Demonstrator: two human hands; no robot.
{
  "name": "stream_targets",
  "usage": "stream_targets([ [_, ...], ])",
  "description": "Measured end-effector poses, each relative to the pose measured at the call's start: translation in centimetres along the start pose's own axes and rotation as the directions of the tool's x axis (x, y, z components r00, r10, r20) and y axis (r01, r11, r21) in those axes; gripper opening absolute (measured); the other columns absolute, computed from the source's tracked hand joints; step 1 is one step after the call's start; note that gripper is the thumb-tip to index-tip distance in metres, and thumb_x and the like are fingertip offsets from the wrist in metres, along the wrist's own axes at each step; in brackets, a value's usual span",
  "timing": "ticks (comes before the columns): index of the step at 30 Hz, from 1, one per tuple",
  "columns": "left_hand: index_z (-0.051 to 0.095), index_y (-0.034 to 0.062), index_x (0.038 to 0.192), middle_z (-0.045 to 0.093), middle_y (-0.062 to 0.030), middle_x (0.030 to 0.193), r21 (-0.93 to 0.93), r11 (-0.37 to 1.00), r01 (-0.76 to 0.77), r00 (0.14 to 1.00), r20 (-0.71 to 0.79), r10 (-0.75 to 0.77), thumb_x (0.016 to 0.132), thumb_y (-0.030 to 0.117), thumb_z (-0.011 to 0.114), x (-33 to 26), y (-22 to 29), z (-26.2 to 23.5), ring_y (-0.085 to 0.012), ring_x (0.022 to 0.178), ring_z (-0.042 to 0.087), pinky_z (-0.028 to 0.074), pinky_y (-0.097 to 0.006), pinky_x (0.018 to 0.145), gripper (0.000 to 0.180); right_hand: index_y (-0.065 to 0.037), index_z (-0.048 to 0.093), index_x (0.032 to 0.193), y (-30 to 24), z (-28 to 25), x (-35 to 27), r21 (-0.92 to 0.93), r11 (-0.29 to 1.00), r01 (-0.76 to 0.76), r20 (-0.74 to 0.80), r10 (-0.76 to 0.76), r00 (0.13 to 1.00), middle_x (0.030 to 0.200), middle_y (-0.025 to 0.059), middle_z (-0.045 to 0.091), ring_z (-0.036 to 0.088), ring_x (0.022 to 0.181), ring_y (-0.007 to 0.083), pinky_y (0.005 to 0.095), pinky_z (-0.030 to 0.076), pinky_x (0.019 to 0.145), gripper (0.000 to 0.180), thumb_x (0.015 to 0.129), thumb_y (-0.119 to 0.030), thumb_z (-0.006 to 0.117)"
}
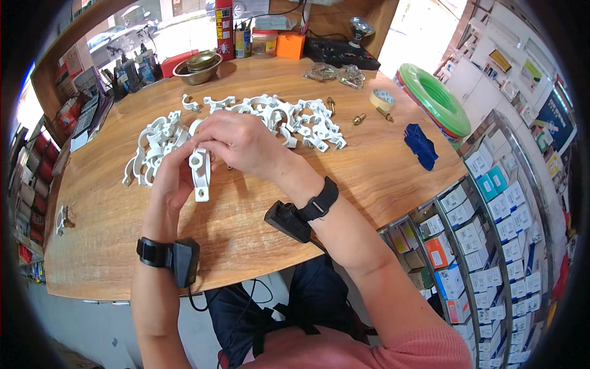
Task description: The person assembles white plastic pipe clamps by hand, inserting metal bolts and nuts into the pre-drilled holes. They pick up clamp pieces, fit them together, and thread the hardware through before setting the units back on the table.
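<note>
Over the left middle of the wooden table, my two hands meet around a white plastic pipe clamp (201,179). My left hand (173,177) has its fingers curled against the clamp from the left. From the right, my right hand (244,144) bends over its upper end with fingers pressed together; my fingers partly hide that end. A heap of similar white clamps (158,140) lies just beyond and to the left of my hands. More loose clamps (313,126) spread behind and right of my right hand. One clamp (60,220) lies apart near the left edge.
Brass fittings (359,119), a tape roll (381,99) and a crumpled blue cloth (420,147) lie on the right. Green hose coils (444,101) stand at the right edge. Metal bowls (198,75) and an orange box (291,46) sit at the back. Boxed shelves (485,246) flank the right.
</note>
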State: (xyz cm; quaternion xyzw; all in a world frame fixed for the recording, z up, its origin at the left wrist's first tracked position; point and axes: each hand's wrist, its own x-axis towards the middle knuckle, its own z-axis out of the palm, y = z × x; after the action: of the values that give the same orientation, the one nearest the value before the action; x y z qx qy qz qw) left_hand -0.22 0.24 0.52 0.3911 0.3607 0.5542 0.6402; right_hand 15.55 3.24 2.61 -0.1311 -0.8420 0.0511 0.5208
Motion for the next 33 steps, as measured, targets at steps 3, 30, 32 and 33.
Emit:
stream_targets([
  [3,0.054,-0.0018,0.099,0.059,-0.0085,0.081,-0.044,0.999,-0.004,1.0,0.008,0.004,0.083,0.021,0.049,-0.2,-0.1,-0.1,-0.0165,0.073,0.058,0.049,-0.029,0.064,0.028,-0.004,0.061,0.073,0.3,0.4,0.0,0.04,0.999,0.032,-0.029,-0.03,0.999,0.073,0.0066,0.058,0.058,0.067,0.0229,0.0306,0.047,0.058,0.006,0.069,-0.008,0.061],
  [30,0.057,-0.0029,0.102,0.061,-0.0085,0.09,0.084,0.996,-0.014,1.0,0.025,0.012,0.082,0.016,0.053,0.4,-0.3,-0.8,-0.0133,0.076,0.059,0.048,-0.024,0.066,0.027,-0.008,0.062,0.081,-0.3,-1.1,0.2,-0.113,0.984,-0.136,0.216,0.158,0.964,0.074,0.0067,0.058,0.056,0.065,0.0221,0.0303,0.045,0.058,0.01,0.073,-0.013,0.06],
  [32,0.057,-0.0026,0.101,0.061,-0.0083,0.089,0.093,0.996,-0.008,1.0,0.018,0.007,0.082,0.017,0.053,0.3,-0.2,-0.7,-0.0131,0.075,0.059,0.049,-0.024,0.065,0.027,-0.008,0.062,0.082,-0.7,-1.1,0.3,-0.139,0.974,-0.177,0.235,0.206,0.95,0.075,0.0065,0.058,0.056,0.066,0.022,0.0303,0.045,0.058,0.01,0.073,-0.013,0.06],
  [33,0.057,-0.0021,0.1,0.061,-0.0077,0.087,0.089,0.996,-0.01,1.0,0.025,0.008,0.082,0.017,0.053,0.2,-0.1,-0.7,-0.0129,0.074,0.059,0.049,-0.024,0.064,0.026,-0.009,0.062,0.082,-1.1,-1.1,0.4,-0.128,0.971,-0.2,0.221,0.225,0.949,0.075,0.0062,0.058,0.057,0.067,0.022,0.0306,0.045,0.058,0.01,0.073,-0.013,0.06],
])
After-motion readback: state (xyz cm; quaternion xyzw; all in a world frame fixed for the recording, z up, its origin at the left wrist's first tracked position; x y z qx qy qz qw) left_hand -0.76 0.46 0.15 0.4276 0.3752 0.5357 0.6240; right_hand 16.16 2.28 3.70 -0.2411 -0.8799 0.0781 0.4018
